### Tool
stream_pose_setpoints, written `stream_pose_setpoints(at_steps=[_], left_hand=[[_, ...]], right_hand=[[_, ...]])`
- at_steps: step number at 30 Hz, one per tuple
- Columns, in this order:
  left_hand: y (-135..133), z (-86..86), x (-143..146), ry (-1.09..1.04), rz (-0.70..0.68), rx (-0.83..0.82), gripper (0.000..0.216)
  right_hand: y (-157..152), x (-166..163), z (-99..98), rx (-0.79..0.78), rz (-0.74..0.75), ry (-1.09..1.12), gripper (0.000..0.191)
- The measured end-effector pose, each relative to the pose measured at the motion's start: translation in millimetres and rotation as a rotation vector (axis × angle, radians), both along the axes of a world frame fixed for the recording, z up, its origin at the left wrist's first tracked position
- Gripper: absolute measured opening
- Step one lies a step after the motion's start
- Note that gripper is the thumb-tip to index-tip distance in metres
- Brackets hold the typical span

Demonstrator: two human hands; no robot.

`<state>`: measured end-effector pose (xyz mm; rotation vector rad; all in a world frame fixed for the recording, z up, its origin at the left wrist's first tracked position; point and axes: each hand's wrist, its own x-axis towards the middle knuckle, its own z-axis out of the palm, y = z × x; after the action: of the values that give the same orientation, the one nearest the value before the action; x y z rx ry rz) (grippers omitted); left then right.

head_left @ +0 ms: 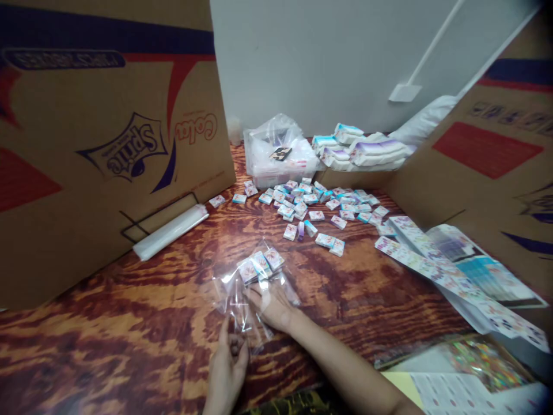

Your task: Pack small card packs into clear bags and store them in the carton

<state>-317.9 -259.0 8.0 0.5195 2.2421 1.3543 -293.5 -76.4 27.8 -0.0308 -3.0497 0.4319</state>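
Left grip point(227, 369) pinches bag point(233, 295); packets point(261, 264) just beyond right grip point(272, 305).

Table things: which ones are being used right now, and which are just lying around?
In use: clear bag, small boxes inside it, left hand pinching its edge, right hand at the boxes.
Lying about: loose boxes, white roll, plastic tub, printed sheets, cardboard carton.

Both hands are bare: left hand point(227, 369) at about 7 o'clock, right hand point(271, 305) near the middle. The right forearm point(345, 369) at 5 o'clock is bare too. There's a strip of dark cloth point(294, 403) with yellowish print at 6 o'clock, probably clothing, hard to tell.
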Motion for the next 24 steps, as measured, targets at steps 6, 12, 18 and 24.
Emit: stream_pose_setpoints(at_steps=[6, 12, 18, 24], left_hand=[[-2.6, 4.4, -11.2, -0.136, 0.047, -0.012, 0.085], [-2.9, -2.5, -14.1, -0.118, 0.109, -0.058, 0.087], [-5.5, -13.2, -14.6, -0.207, 0.083, -0.064, 0.096], [-4.6, -10.3, -16.9, -0.227, 0.120, -0.053, 0.092]], right_hand=[[65.2, 42.6, 40.3, -0.188, 0.066, 0.016, 0.021], [190.8, 47.9, 37.1, 0.131, -0.668, -0.035, 0.048], [231.9, 64.6, 27.9, 0.100, -0.601, -0.073, 0.045], [235.0, 69.3, 24.0, 0.072, -0.480, -0.160, 0.050]])
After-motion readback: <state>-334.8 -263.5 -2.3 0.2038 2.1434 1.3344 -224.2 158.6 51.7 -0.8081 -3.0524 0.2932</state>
